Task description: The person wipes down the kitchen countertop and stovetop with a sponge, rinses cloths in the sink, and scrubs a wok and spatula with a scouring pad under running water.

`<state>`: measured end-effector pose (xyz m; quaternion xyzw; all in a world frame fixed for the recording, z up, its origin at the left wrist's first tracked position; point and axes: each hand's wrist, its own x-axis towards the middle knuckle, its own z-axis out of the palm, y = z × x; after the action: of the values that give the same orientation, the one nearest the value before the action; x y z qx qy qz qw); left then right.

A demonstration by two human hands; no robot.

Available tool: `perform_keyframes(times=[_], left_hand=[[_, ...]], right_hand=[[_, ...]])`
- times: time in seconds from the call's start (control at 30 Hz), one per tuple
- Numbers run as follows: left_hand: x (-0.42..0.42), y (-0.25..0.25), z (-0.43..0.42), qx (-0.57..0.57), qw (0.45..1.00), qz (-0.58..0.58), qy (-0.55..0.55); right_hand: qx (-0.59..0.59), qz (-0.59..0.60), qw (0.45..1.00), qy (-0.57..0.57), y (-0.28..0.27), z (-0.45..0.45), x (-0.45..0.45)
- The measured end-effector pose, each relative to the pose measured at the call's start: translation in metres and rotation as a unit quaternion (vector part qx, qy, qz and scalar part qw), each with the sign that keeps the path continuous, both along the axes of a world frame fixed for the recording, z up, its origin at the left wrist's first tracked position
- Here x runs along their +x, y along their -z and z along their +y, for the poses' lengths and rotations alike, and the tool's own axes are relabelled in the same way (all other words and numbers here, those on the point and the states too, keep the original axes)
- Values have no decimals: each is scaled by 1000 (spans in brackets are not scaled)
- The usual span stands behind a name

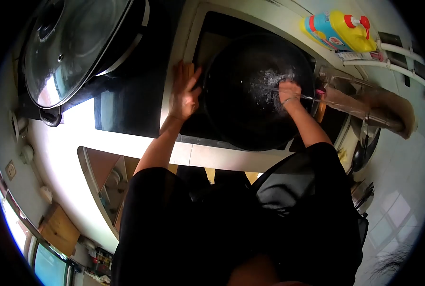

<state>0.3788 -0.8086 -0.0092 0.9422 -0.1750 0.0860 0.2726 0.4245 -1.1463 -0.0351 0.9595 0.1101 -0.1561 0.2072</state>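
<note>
A large black wok (236, 114) sits in the dark sink basin. At its left side my left hand (185, 97) has its fingers on either side of the wooden wok handle (189, 71), gripping it. My right hand (289, 90) is inside the wok toward its right side, with the fingers curled in. Whatever lies under those fingers is hidden. A thin stream of water (307, 97) comes from the right past this hand, and splashing water (267, 86) shows around it. A second wooden handle (321, 113) shows at the wok's right edge.
A big pot with a glass lid (74, 43) stands on the black cooktop (126, 114) at left. A yellow pump bottle (341, 31) rests behind the sink. Brown plastic-wrapped material (388, 102) and hanging pans (365, 152) are at the right.
</note>
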Motion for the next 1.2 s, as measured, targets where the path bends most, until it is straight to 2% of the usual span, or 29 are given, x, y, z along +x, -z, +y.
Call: perform_keyframes(times=[0.07,0.23,0.4,0.43,0.53,0.6,0.67,0.8,0.87,0.93,1.0,1.07,1.13,1.2], left_hand=[[0,3,1,-8,1000,6,-8],[2,1,2,-4,1000,16,4],[0,6,1,-11,1000,-2,11],[4,6,1,-18,1000,-17,14],[3,3,-1,-25,1000,-16,1],[3,0,-1,-24,1000,-20,-1],[2,1,-2,-26,999,-21,-5],[2,2,0,13,1000,-13,-9],[2,3,-1,15,1000,-7,-14],[1,5,1,-5,1000,-2,1],[0,5,2,-18,1000,2,4],[2,4,2,-33,999,0,4],[1,4,1,-4,1000,-9,3],[2,3,2,-11,1000,-12,0]], right_hand=[[-26,-58,998,-28,6,9,27],[36,-169,979,-106,7,47,64],[79,-68,987,-119,6,37,44],[88,-76,985,-129,10,28,34],[42,22,992,-114,7,14,4],[58,100,991,-68,-1,14,-21],[36,92,990,-99,14,13,-56],[159,159,969,-105,8,73,-85],[209,63,968,-120,30,102,-73],[181,-13,980,-78,30,127,-34],[178,51,982,34,13,123,13],[190,52,979,59,13,86,29],[189,-16,982,18,21,46,9],[113,44,993,4,11,37,-23]])
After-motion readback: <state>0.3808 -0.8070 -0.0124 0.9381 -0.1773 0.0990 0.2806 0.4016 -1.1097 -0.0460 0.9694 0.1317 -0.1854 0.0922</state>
